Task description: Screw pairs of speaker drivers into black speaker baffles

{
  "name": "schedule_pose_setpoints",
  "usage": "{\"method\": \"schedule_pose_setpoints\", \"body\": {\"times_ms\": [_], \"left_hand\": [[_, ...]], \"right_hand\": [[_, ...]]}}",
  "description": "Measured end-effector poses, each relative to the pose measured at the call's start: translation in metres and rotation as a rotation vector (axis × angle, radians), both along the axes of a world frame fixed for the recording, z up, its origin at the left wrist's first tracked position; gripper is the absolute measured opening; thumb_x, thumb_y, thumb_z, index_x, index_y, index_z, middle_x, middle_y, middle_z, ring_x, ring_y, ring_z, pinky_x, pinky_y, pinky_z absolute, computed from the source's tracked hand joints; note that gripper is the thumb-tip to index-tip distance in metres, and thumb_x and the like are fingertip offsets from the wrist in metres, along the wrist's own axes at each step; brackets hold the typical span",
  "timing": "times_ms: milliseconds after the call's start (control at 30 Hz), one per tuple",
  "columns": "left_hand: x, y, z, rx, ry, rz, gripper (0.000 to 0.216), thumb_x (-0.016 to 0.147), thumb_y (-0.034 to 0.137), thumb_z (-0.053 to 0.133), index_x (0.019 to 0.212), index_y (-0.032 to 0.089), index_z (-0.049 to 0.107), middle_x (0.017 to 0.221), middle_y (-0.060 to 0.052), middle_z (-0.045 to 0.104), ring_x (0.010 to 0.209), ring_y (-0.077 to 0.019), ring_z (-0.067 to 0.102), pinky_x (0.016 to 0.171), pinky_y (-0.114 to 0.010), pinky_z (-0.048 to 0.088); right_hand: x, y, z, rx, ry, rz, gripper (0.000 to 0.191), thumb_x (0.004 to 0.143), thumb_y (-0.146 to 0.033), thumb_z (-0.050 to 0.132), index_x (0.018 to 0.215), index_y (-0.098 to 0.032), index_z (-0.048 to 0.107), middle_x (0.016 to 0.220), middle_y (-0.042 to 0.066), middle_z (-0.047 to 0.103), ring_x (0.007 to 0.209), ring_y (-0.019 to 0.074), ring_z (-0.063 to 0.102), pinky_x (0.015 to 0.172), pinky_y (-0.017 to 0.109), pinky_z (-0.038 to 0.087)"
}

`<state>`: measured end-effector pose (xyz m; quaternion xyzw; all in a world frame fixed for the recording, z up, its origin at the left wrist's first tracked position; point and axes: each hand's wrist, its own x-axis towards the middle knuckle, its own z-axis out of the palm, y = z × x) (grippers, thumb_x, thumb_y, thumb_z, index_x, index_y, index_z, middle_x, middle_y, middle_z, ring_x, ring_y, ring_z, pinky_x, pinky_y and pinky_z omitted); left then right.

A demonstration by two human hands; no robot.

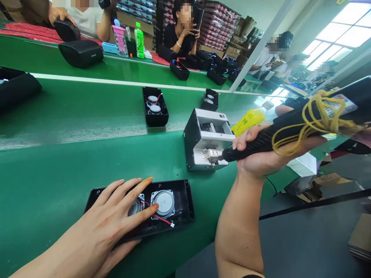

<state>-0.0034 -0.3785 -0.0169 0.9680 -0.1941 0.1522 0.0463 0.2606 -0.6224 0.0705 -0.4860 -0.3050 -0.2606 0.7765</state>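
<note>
Left hand (116, 216): fingers spread over the open speaker shell (184, 205), near on the desk (69, 166), left of the screw feeder (192, 144).
Right hand (257, 164): I have it wrapped round the electric screwdriver (256, 144).
Speaker shell: I'd judge it light, stiff, slick; grip the rims, sparing fragile wires (162, 219).

On my feed, I have my bare left hand (113, 222) palm down, fingers (145, 214) spread, left forearm (49, 255) slanting in; my bare right hand (257, 165) curls closed, right forearm (240, 220) rising steeply.
</note>
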Motion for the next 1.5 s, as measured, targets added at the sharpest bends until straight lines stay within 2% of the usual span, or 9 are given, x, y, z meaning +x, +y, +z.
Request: {"method": "schedule_pose_setpoints", "body": {"times_ms": [333,500,833,933,1067,1233,1333,1400,1500], "left_hand": [[0.001,0.000,0.006,0.007,0.004,-0.017,0.062,0.097,0.024,0.063,0.157,0.040,0.059,0.178,-0.010,0.036,0.149,-0.0400,0.050,0.107,-0.061,0.054],[0.001,-0.002,0.005,0.000,0.017,-0.009,0.063,0.097,0.025,0.065,0.157,0.041,0.058,0.179,-0.008,0.035,0.150,-0.0390,0.049,0.109,-0.061,0.053],[-0.001,-0.002,0.005,0.000,0.027,0.008,0.062,0.098,0.026,0.064,0.157,0.042,0.058,0.179,-0.007,0.035,0.151,-0.0390,0.049,0.111,-0.061,0.052],[-0.004,-0.006,0.002,-0.056,0.026,0.044,0.055,0.100,0.036,0.066,0.154,0.045,0.060,0.180,-0.007,0.034,0.152,-0.0399,0.048,0.115,-0.065,0.047],[-0.008,-0.011,0.001,-0.132,0.041,0.098,0.059,0.094,0.060,0.076,0.150,0.049,0.063,0.178,-0.005,0.038,0.151,-0.0446,0.050,0.120,-0.073,0.037],[-0.008,-0.008,0.010,-0.021,0.105,0.049,0.066,0.095,0.058,0.077,0.157,0.048,0.056,0.179,-0.008,0.037,0.150,-0.0451,0.050,0.117,-0.072,0.043],[-0.006,-0.008,0.014,-0.040,0.092,0.053,0.066,0.090,0.054,0.082,0.152,0.044,0.061,0.175,-0.011,0.042,0.146,-0.0462,0.053,0.114,-0.072,0.046],[-0.004,-0.010,0.015,-0.070,0.107,0.055,0.063,0.089,0.049,0.085,0.148,0.041,0.064,0.173,-0.014,0.044,0.145,-0.0480,0.053,0.112,-0.074,0.048],[-0.003,-0.011,0.016,-0.099,0.177,0.051,0.066,0.088,0.039,0.086,0.149,0.039,0.063,0.175,-0.019,0.037,0.152,-0.0521,0.047,0.113,-0.078,0.046]], "right_hand": [[-0.003,0.002,0.004,-0.017,-0.039,-0.015,0.055,0.097,-0.074,0.058,0.113,-0.023,0.071,0.056,-0.007,0.054,0.034,0.0111,0.039,0.029,0.022,0.032],[-0.006,0.001,0.005,-0.039,0.024,-0.059,0.062,0.100,-0.080,0.047,0.108,-0.023,0.070,0.055,-0.007,0.049,0.034,0.0112,0.039,0.030,0.021,0.032],[-0.002,-0.002,0.000,-0.031,-0.015,-0.026,0.061,0.100,-0.080,0.050,0.111,-0.023,0.069,0.055,-0.007,0.051,0.034,0.0121,0.037,0.029,0.022,0.032],[-0.003,-0.004,-0.002,-0.040,-0.005,-0.003,0.059,0.101,-0.079,0.049,0.103,-0.023,0.067,0.055,-0.007,0.052,0.035,0.0109,0.039,0.031,0.021,0.035],[-0.006,-0.005,-0.002,-0.049,0.025,0.002,0.065,0.098,-0.083,0.051,0.112,-0.022,0.069,0.055,-0.007,0.053,0.034,0.0113,0.039,0.031,0.021,0.034],[-0.015,-0.008,0.002,-0.097,0.067,-0.006,0.067,0.096,-0.084,0.053,0.112,-0.022,0.073,0.056,-0.007,0.050,0.035,0.0108,0.039,0.032,0.021,0.035],[-0.023,-0.012,0.002,-0.148,0.098,0.036,0.067,0.094,-0.086,0.052,0.112,-0.025,0.072,0.056,-0.007,0.049,0.034,0.0110,0.038,0.032,0.022,0.034],[-0.030,-0.012,0.005,-0.145,0.079,0.090,0.065,0.092,-0.087,0.056,0.105,-0.026,0.072,0.056,-0.008,0.047,0.034,0.0103,0.035,0.030,0.022,0.031],[-0.048,0.001,0.017,-0.133,0.033,0.194,0.055,0.082,-0.076,0.074,0.075,-0.022,0.065,0.059,-0.009,0.039,0.034,0.0058,0.030,0.030,0.022,0.029]]}}
